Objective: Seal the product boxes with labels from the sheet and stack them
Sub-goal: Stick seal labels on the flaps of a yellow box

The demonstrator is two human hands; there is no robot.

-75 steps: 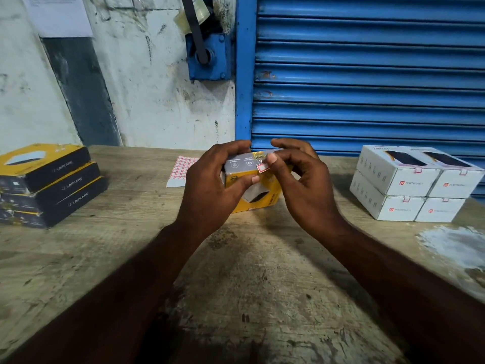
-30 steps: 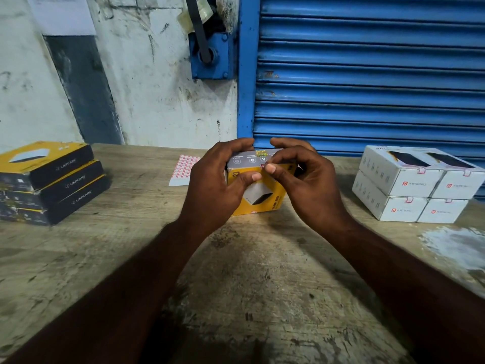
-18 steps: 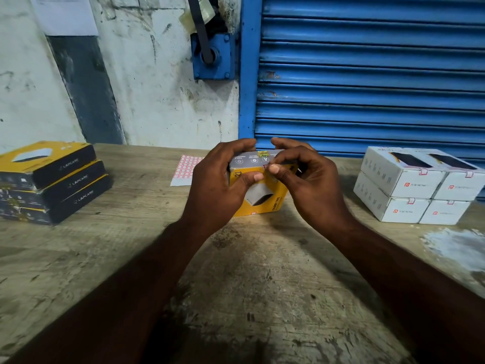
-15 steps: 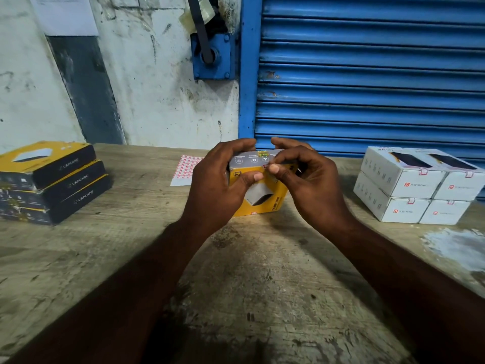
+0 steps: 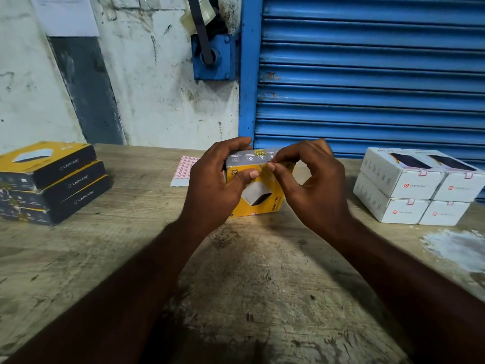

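Observation:
A yellow product box [image 5: 258, 198] with a grey top stands on edge at the middle of the wooden table [image 5: 236, 285]. My left hand [image 5: 217, 185] grips its left end, fingers over the top and thumb on the front face. My right hand [image 5: 312, 185] has its thumb and forefinger pressing on the box's top front edge, where a small red-edged label [image 5: 272, 162] barely shows. The label sheet [image 5: 183, 170], a white page of red-bordered stickers, lies flat behind my left hand.
Three yellow-and-black flat boxes [image 5: 49, 179] are stacked at the table's left. White boxes [image 5: 417, 185] with red labels sit stacked in two layers at the right. A blue roller shutter [image 5: 367, 74] and a stained wall stand behind the table.
The label held up in my right fingertips earlier has come down onto the box's top front edge. My right hand's other fingers have spread away from the box; my left grip is unchanged.

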